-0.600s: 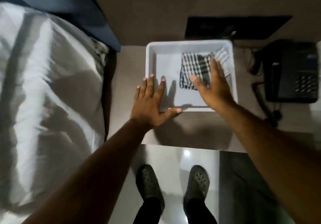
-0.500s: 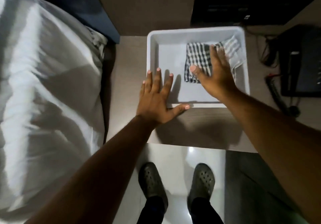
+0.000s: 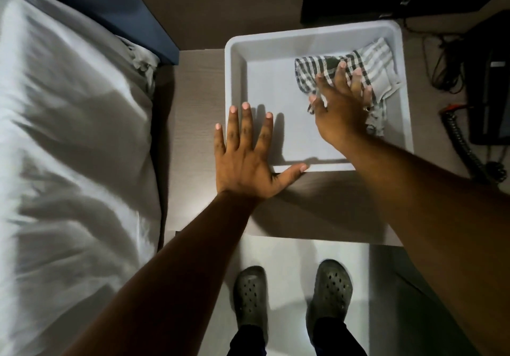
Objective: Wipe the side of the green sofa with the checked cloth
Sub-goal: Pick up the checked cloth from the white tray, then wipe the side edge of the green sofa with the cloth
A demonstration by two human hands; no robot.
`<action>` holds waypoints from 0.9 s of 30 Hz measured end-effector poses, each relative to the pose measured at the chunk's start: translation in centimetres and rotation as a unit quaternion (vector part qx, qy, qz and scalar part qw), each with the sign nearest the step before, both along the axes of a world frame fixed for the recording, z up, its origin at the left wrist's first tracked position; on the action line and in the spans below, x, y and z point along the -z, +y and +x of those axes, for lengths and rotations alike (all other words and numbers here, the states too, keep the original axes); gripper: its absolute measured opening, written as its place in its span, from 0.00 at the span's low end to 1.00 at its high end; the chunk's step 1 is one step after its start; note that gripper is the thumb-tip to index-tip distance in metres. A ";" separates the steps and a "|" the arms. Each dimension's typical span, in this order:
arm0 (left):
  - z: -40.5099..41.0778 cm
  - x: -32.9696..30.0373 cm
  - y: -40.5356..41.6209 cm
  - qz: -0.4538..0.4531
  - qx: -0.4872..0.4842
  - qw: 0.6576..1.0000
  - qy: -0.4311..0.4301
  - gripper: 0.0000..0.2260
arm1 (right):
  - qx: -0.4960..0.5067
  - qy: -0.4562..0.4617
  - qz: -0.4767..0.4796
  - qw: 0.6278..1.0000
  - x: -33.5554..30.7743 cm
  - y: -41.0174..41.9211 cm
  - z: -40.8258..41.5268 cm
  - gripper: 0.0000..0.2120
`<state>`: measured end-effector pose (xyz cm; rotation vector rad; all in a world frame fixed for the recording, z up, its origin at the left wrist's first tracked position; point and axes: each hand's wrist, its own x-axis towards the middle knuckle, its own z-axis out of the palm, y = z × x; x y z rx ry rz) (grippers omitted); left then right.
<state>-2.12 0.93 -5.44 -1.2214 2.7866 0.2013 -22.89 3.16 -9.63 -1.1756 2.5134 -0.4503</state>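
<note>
Over the white tray [image 3: 234, 79] on the desk [image 3: 193, 134], my right hand [image 3: 339, 107] seemingly gathers the checked cloth [image 3: 311, 65]. My left hand [image 3: 242, 159] lies flat, holding nothing. No wiping done yet; the sofa is out of view.

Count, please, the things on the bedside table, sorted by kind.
White tray: 1
Checked cloth, lying in the tray: 1
Dark telephone: 1
Total: 3

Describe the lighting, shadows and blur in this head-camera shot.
Head view: dim room, lit from above; the left hand throws sharp finger shadows into the white tray; floor shows soft glare; the right hand on the checked cloth is motion-blurred; wide-angle bending at edges.
</note>
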 end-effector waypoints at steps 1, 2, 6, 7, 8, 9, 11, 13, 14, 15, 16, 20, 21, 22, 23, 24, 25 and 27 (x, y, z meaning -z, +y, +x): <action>0.0 -0.1 0.1 0.003 0.001 1.000 -0.006 0.51 | 0.041 -0.066 -0.047 0.996 -0.7 0.0 -0.2 0.20; 0.0 -0.2 0.1 0.007 -0.001 1.000 -0.011 0.51 | 0.094 -0.142 -0.107 0.980 -1.6 0.0 -0.5 0.18; -0.2 -1.0 0.1 0.039 -0.001 0.999 -0.014 0.51 | 0.307 -0.327 -0.344 0.825 -8.4 2.5 -2.5 0.16; -0.1 -1.3 -0.1 0.049 -0.002 0.999 -0.017 0.51 | 0.330 -0.360 -0.394 0.779 -10.1 3.6 -2.9 0.14; 0.0 -1.8 0.0 0.061 0.000 0.998 -0.018 0.51 | 0.341 -0.394 -0.441 0.731 -11.9 5.1 -3.2 0.12; 0.1 -2.4 0.2 0.072 0.007 0.997 -0.018 0.50 | 0.340 -0.421 -0.483 0.689 -13.7 6.8 -3.3 0.12; -0.1 -3.9 1.0 0.085 0.025 0.996 -0.006 0.49 | 0.335 -0.440 -0.545 0.631 -17.4 11.0 -3.1 0.17; -0.7 -5.4 2.4 0.097 0.048 0.994 0.002 0.48 | 0.352 -0.429 -0.578 0.598 -20.4 15.4 -2.5 0.19; -1.3 -6.3 3.4 0.104 0.069 0.992 0.004 0.48 | 0.369 -0.414 -0.595 0.581 -21.8 17.9 -2.0 0.20; -1.9 -7.2 4.8 0.112 0.093 0.989 0.007 0.48 | 0.388 -0.400 -0.612 0.562 -23.1 20.7 -1.5 0.20; -2.5 -8.1 6.3 0.116 0.121 0.986 0.013 0.49 | 0.405 -0.386 -0.626 0.543 -24.4 23.6 -0.9 0.20; -4.3 -11.9 14.7 0.118 0.265 0.956 0.051 0.47 | 0.459 -0.314 -0.679 0.480 -28.9 35.3 2.6 0.22; -4.5 -12.9 17.4 0.115 0.299 0.945 0.063 0.45 | 0.477 -0.290 -0.688 0.463 -30.0 38.6 4.0 0.22; -4.5 -13.7 19.8 0.109 0.325 0.936 0.073 0.44 | 0.498 -0.267 -0.692 0.449 -30.7 41.4 5.4 0.22; -4.5 -14.6 22.8 0.104 0.357 0.924 0.083 0.42 | 0.521 -0.239 -0.694 0.435 -31.6 44.8 7.1 0.22; -4.5 -15.3 25.8 0.105 0.394 0.909 0.089 0.41 | 0.541 -0.211 -0.696 0.423 -32.2 48.1 9.0 0.21; -4.4 -15.7 28.9 0.109 0.435 0.889 0.090 0.40 | 0.561 -0.185 -0.696 0.408 -32.5 51.5 11.1 0.21; -3.8 -15.9 34.6 0.114 0.508 0.848 0.098 0.38 | 0.597 -0.143 -0.698 0.369 -32.5 57.8 15.5 0.20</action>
